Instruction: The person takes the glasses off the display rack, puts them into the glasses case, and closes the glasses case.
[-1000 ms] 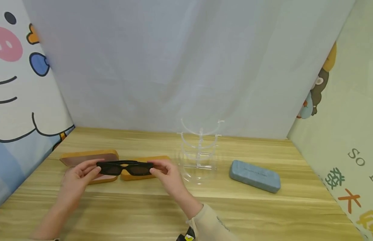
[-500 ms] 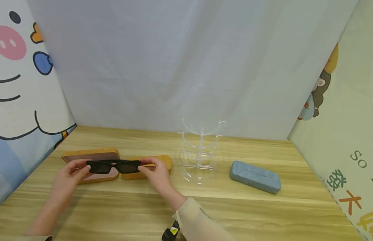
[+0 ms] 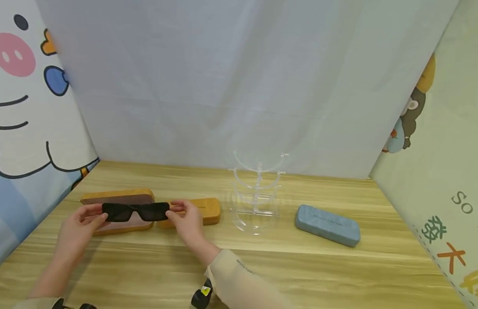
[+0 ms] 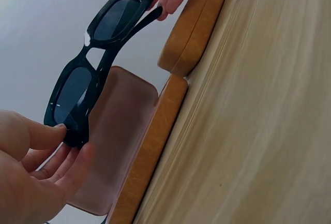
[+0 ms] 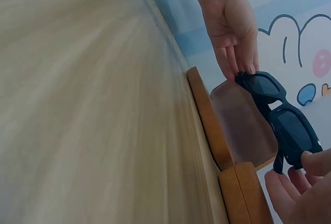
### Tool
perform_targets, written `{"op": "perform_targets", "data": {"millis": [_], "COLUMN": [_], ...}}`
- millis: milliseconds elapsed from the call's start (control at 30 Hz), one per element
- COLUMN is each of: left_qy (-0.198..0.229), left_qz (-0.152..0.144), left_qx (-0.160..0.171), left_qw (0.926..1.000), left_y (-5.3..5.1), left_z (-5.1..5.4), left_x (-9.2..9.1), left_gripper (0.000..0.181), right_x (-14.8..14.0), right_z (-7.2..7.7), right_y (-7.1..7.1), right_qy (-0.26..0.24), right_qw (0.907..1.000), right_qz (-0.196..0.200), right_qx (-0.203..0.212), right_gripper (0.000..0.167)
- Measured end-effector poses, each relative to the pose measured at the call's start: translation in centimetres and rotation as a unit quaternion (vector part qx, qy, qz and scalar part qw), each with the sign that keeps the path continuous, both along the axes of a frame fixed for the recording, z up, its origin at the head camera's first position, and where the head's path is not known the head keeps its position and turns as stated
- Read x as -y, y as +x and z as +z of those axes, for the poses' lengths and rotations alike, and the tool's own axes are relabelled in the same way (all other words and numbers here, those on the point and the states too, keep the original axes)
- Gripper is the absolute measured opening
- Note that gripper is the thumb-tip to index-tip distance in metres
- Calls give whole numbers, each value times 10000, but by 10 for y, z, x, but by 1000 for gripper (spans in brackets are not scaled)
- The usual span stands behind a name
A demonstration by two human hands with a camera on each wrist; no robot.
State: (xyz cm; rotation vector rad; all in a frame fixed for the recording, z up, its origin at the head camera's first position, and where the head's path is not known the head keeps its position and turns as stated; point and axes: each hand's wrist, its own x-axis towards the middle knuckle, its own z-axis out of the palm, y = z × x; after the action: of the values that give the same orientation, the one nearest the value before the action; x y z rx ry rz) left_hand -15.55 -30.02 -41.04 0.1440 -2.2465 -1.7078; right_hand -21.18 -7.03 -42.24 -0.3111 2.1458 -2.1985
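Observation:
A pair of black sunglasses (image 3: 136, 212) with dark lenses is held level between both hands, its temples folded behind the frame. The left hand (image 3: 77, 229) pinches one end between thumb and fingers. At the other end, the right hand (image 3: 189, 222) pinches the frame the same way. Behind and below the sunglasses lies an open tan glasses case (image 3: 117, 195) with a pinkish lining, partly hidden by them. In the left wrist view, the sunglasses (image 4: 95, 61) appear above the open case (image 4: 147, 157), apart from it.
A closed orange-tan case (image 3: 209, 210) lies beside the open one, partly behind the right hand. A clear tiered display stand (image 3: 256, 212) stands mid-table. Further right is a closed blue glasses case (image 3: 327, 225). A light curtain (image 3: 239, 86) borders the back of the wooden table (image 3: 300, 274).
Both hands have carried the sunglasses leftward, over the open case. The sunglasses have tipped so the temples no longer show above the frame, and more of the closed orange-tan case is visible.

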Motion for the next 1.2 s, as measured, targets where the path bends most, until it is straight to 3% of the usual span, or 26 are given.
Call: {"op": "perform_targets", "data": {"millis": [133,267,400,533,667,833,1067,1200], "left_qy": [-908,-1402,-1556,-1325,-1363,-1604,-2190,-2587], "left_qz": [401,675,911,1032,1252,1318,1271,1471], "left_qx": [437,865,1145,1267,1393,1565,1453,1484], "left_qw": [9941,9840,9769,9776,9728,9656,9564,9431], "left_y": [-3,-5,-7,-11,-11,-11,-15,-15], "left_z": [-2,-5,-5,-7,-8,-7,-8,-8], "left_x": [1,4,8,13,20,29,30,30], "left_gripper": [45,47,47,46,44,44,39,37], "right_x": [10,19,25,30,34,38,42,47], "right_z": [-2,-2,1,5,6,4,4,4], "right_y": [-2,-1,0,2,5,9,15,18], "right_qy": [136,469,377,-10,-54,332,991,1329], "right_qw": [9993,9971,9984,9999,9980,9971,9916,9868], "right_qz": [-354,-553,-345,23,304,570,783,898], "right_qx": [-4,-219,-247,150,545,391,284,218], "right_gripper": [14,15,22,35,40,32,35,38]}}
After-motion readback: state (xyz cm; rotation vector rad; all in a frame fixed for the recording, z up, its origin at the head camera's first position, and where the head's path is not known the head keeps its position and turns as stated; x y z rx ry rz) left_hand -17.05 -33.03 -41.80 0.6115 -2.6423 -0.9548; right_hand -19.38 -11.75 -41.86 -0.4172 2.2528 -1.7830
